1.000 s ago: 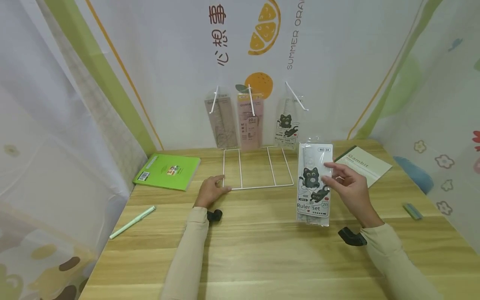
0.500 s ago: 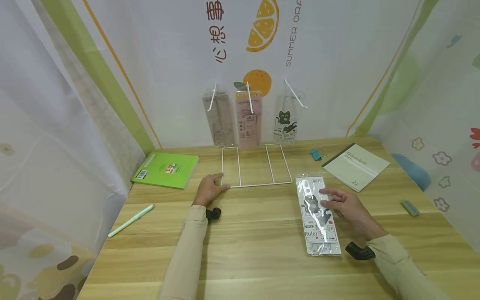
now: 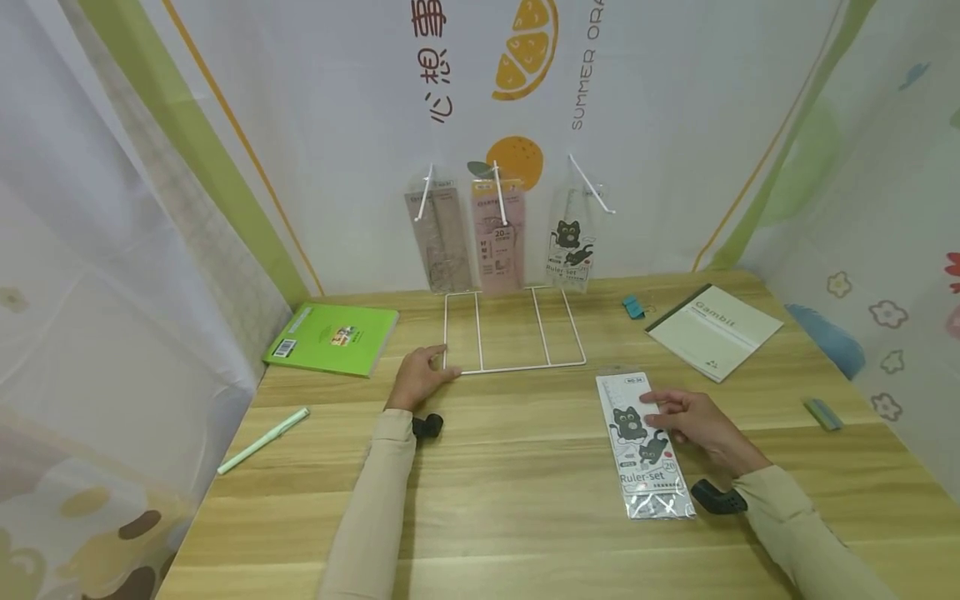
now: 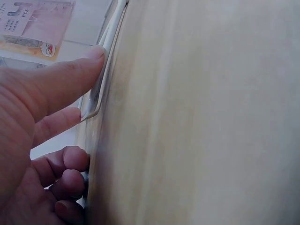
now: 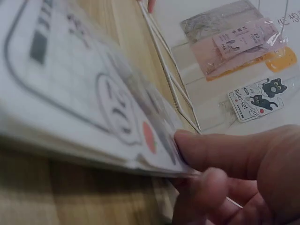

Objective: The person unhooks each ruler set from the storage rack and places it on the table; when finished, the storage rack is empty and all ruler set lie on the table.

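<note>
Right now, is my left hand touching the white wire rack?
Touching. In the left wrist view, the left hand presses a fingertip against the white wire rack at its corner.

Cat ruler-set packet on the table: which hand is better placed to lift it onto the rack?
Right. The right hand already pinches the cat ruler-set packet at its edge, while the left hand rests on the wire rack.

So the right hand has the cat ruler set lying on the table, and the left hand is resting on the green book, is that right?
Not quite. The right hand does have the cat ruler set lying on the table, but the left hand is not on the green book. It touches the corner of the white wire rack, as the head view shows.
</note>
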Motion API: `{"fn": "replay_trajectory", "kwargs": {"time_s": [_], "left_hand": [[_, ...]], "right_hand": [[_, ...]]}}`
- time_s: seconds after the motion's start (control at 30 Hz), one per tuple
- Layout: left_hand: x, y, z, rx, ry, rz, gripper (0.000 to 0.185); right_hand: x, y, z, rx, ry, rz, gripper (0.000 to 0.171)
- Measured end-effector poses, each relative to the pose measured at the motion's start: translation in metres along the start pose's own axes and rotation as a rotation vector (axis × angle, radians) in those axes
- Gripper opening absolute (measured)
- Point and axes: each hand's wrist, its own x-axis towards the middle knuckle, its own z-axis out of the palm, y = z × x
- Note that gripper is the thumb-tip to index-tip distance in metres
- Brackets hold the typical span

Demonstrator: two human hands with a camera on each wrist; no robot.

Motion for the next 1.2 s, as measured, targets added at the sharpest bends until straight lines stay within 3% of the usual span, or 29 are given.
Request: {"fn": "replay_trajectory", "kwargs": {"time_s": [0.3,0.5,0.63,0.9,1.03,1.2], "left_hand": [[0.000,0.000,0.000,-0.013,-0.005,-0.012,0.060],[0.001,-0.002,0.002,-0.012,-0.002,-0.004,0.061],[0.001,-0.004,0.003,-0.011,-0.001,0.002,0.061],[0.002,-0.008,0.003,-0.023,0.009,0.034,0.059],[0.001,-0.006,0.003,-0.019,0.011,0.042,0.058],[0.002,-0.005,0.001,-0.010,0.010,0.044,0.058]], "right_hand": [[-0.002,0.003,-0.001,-0.230,0.048,-0.112,0.043],[-0.002,-0.004,-0.010,-0.304,0.021,-0.145,0.045],[0.007,-0.019,-0.019,-0.343,0.096,-0.216,0.044],[0.058,-0.068,-0.029,-0.260,0.357,-0.422,0.043],[0.091,-0.096,-0.029,-0.188,0.402,-0.518,0.043],[0.125,-0.128,-0.030,-0.120,0.387,-0.609,0.045]]}}
